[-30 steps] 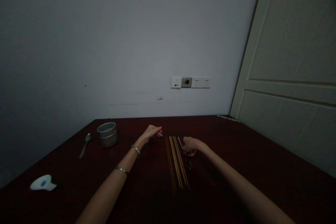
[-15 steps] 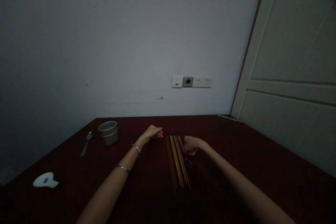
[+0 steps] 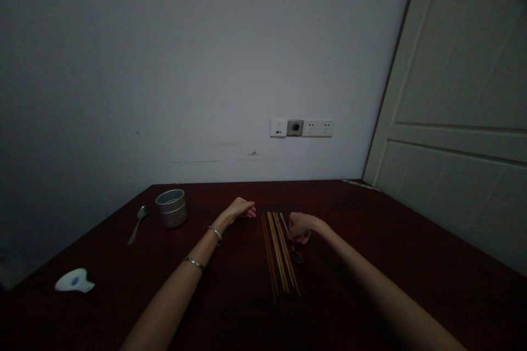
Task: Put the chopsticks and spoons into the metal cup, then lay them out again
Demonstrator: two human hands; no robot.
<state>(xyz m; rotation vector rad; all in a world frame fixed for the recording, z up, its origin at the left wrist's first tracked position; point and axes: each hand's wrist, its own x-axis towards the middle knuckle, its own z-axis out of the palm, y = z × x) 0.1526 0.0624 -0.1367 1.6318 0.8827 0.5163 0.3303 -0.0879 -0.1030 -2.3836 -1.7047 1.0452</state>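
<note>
My right hand [image 3: 301,227] is closed on a metal spoon [image 3: 296,255]; the bowl shows below the fingers and the handle tip above them. Just left of it lie several chopsticks [image 3: 280,252] side by side on the dark red table, some yellowish, the left ones darker brown. My left hand [image 3: 241,209] rests near the far left end of the chopsticks, apart from them, its fingers curled in with nothing visible in them. Two bracelets circle that forearm.
A silver metal cup [image 3: 172,208] stands on the left of the table [image 3: 222,307]. Beside it lies another metal spoon [image 3: 138,225]. Nearer, a white ceramic spoon [image 3: 74,281] with a blue mark lies at the left. Wall sockets [image 3: 317,129] are behind the table, and a white door [image 3: 457,120] is at right.
</note>
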